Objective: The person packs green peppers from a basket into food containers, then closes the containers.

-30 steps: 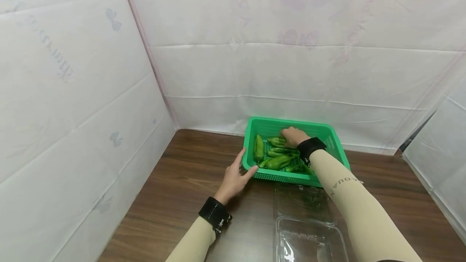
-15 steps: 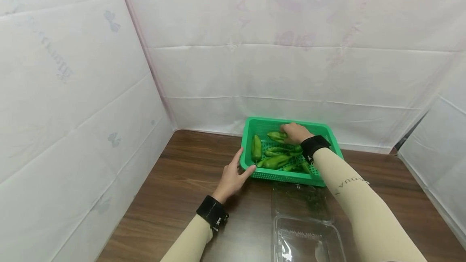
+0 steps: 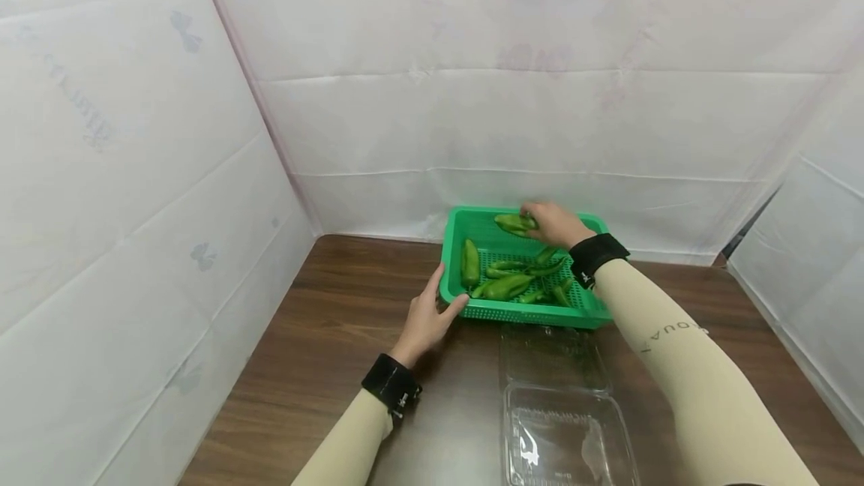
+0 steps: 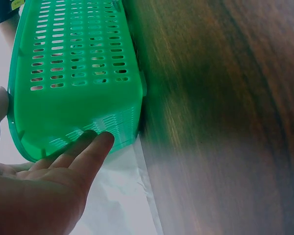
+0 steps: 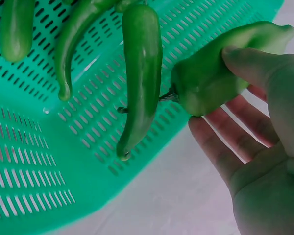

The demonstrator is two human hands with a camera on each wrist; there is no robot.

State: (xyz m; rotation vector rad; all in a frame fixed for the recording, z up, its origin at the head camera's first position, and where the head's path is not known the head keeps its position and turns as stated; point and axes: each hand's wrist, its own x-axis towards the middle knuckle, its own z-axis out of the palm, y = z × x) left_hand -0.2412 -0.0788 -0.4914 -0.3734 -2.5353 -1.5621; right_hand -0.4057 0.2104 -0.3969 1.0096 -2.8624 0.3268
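Note:
A green plastic basket (image 3: 526, 310) holds several green peppers (image 3: 509, 286). My right hand (image 3: 555, 225) is over its back part, pinching one broad pepper (image 5: 206, 73) between thumb and fingers. In the right wrist view that pepper's stem points toward a slimmer pepper (image 5: 142, 73) in the basket. My left hand (image 3: 425, 322) is at the front left corner of the basket. Its straight fingers (image 4: 90, 154) lie along the outer wall, with the thumb at the rim.
A clear plastic clamshell box (image 3: 563, 463) lies with its lid folded back on the brown wooden table (image 3: 324, 351), in front of the basket. White sheeting (image 3: 540, 126) walls in the table behind and at both sides.
My right hand has lifted the pepper up from the others toward the back rim. The left hand stays at the basket's corner. The head view has shifted slightly.

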